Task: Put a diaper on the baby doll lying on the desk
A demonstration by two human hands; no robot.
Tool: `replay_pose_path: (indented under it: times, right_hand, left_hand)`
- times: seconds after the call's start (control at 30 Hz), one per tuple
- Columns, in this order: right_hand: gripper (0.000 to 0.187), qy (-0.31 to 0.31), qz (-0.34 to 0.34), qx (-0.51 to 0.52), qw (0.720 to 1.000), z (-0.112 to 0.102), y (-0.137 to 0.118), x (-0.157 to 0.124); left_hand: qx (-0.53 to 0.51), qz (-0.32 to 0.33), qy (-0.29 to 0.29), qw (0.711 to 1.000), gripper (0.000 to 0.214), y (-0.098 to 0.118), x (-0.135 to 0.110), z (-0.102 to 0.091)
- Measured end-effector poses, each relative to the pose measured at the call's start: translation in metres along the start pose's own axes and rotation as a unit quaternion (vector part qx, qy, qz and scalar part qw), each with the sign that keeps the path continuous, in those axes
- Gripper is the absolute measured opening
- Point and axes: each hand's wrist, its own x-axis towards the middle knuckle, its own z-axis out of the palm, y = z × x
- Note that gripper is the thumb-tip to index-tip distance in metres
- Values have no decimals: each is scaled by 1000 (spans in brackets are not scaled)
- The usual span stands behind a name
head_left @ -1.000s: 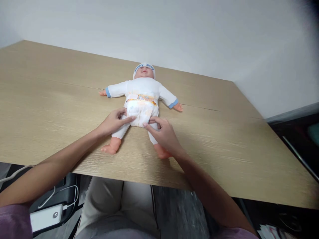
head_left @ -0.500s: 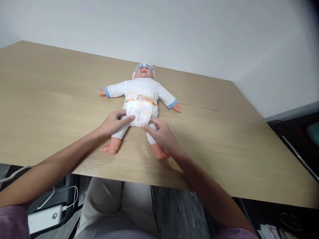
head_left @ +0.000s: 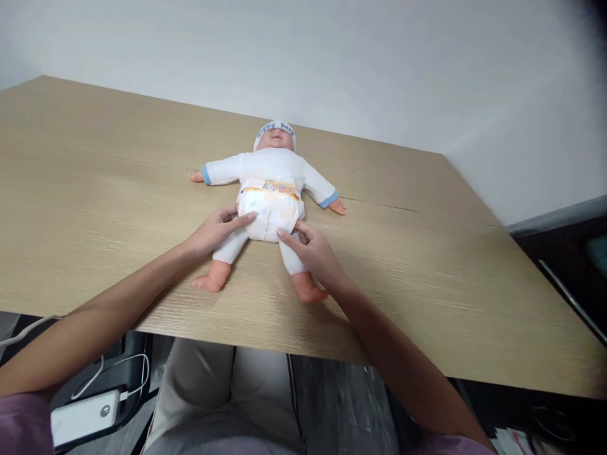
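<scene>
A baby doll [head_left: 272, 163] lies on its back on the wooden table, its head toward the wall and its feet toward me. It wears a white suit with blue cuffs and a lettered cap. Around its hips sits a white diaper [head_left: 268, 215] with an orange patterned waistband. My left hand [head_left: 220, 230] grips the diaper's edge at one leg, thumb on the front and fingers underneath. At the other leg, my right hand [head_left: 313, 249] pinches the opposite edge, its thumb also on the front. Both hands' fingertips are partly hidden.
The table [head_left: 118, 221] reaches back to a pale wall [head_left: 332, 63]. Below its front edge at left, a white power bank [head_left: 85, 417] with a cable rests on a dark seat. Dark furniture [head_left: 569, 259] stands at the right.
The lower front of the diaper is spread wider. My right hand has moved slightly right and up with its edge; my left hand has shifted a little upward.
</scene>
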Motion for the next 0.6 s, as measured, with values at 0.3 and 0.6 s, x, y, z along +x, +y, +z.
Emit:
replay_pose_path:
  times: [0.3, 0.6]
  right_hand:
    - [40, 46, -57, -147, 986, -3, 9, 2]
    - [39, 40, -85, -123, 988, 0, 17, 5]
  left_hand:
    - [42, 23, -29, 998, 57, 0, 3, -8]
    - [35, 25, -60, 997, 61, -4, 9, -20]
